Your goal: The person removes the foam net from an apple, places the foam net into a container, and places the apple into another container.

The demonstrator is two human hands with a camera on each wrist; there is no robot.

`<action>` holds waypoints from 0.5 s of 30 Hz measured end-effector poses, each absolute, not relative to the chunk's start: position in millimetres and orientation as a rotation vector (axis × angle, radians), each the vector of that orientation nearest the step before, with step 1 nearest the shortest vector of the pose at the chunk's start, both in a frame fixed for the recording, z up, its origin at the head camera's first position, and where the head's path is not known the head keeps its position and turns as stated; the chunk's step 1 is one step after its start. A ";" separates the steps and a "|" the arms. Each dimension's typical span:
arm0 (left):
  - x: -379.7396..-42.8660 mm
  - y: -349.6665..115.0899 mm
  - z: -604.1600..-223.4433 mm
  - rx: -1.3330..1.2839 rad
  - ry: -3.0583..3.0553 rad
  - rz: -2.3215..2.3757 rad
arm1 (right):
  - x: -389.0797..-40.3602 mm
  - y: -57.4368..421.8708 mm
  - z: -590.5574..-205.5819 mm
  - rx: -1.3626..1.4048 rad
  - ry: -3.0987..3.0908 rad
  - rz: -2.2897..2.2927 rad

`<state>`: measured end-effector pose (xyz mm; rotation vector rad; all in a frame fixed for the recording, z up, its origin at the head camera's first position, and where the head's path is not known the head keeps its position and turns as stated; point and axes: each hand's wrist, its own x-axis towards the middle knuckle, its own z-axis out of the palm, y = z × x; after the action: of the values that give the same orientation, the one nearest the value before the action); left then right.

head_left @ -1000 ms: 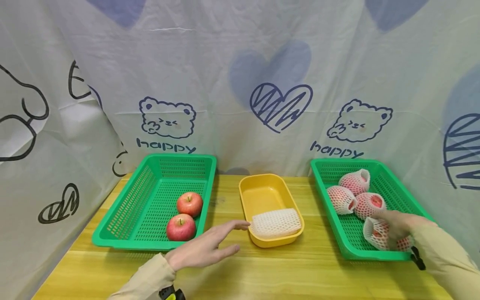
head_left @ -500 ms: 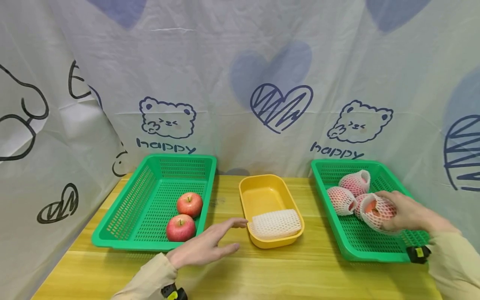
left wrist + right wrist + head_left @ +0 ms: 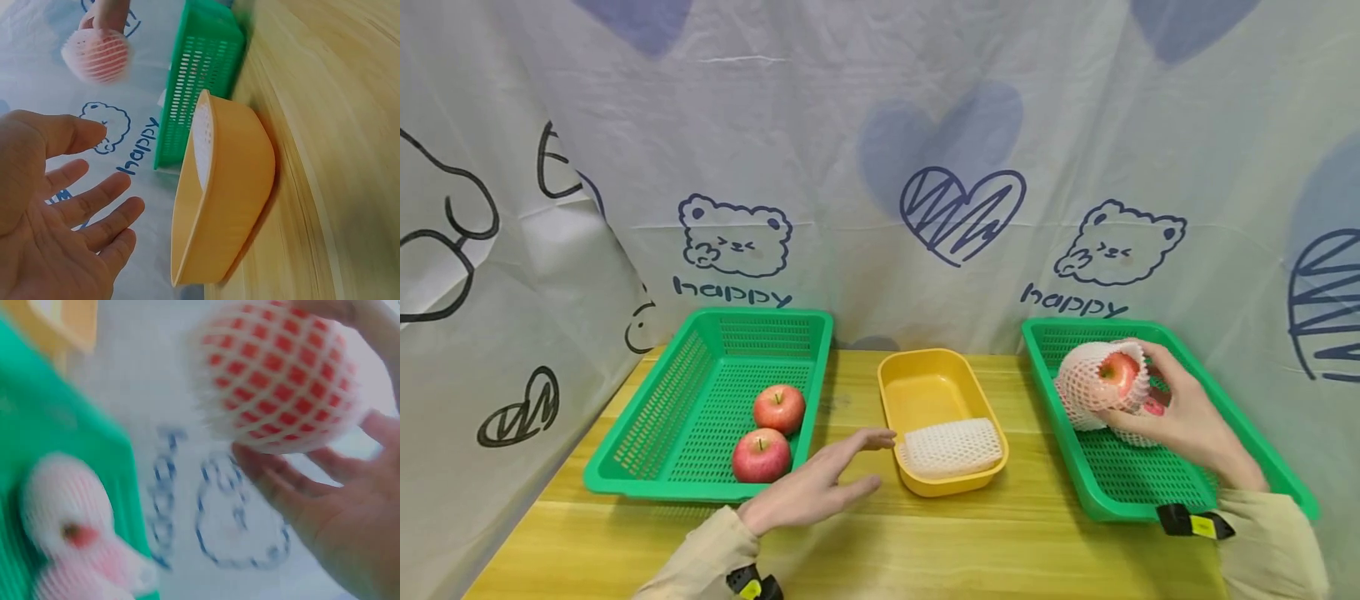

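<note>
Now the right hand [image 3: 1187,417] grips a red apple [image 3: 1120,375] in a white foam-mesh sleeve [image 3: 275,381] over the right green plastic basket [image 3: 1120,507], how firmly blur hides; a slipping sleeve could drop it. The left hand [image 3: 808,493] holds nothing, fingers apart.

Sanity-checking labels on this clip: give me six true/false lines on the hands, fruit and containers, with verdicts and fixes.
1. The yellow tray stands between the left green basket and the right green basket. True.
2. The right hand grips a net-wrapped apple. True.
3. That gripped apple rests on the basket floor. False: it is held up, above the right green basket.
4. The left hand holds nothing. True.
5. The yellow tray contains an apple. False: white foam netting lies in it.
6. The left green basket contains three apples. False: it contains two bare apples.
</note>
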<state>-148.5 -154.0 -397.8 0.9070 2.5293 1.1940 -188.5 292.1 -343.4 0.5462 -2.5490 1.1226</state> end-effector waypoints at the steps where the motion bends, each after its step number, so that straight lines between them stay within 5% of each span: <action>1: -148.6 -153.1 -397.9 0.908 2.530 1.208 | -186.6 284.0 -344.3 0.549 -2.505 1.203; 15: -151.6 -114.7 -401.9 0.682 2.095 1.937 | -168.5 166.2 -385.5 0.803 -1.747 2.158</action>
<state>-151.6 -114.7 -401.9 0.6819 2.0949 1.9372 -168.5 166.2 -385.5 0.8032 -1.7472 2.1582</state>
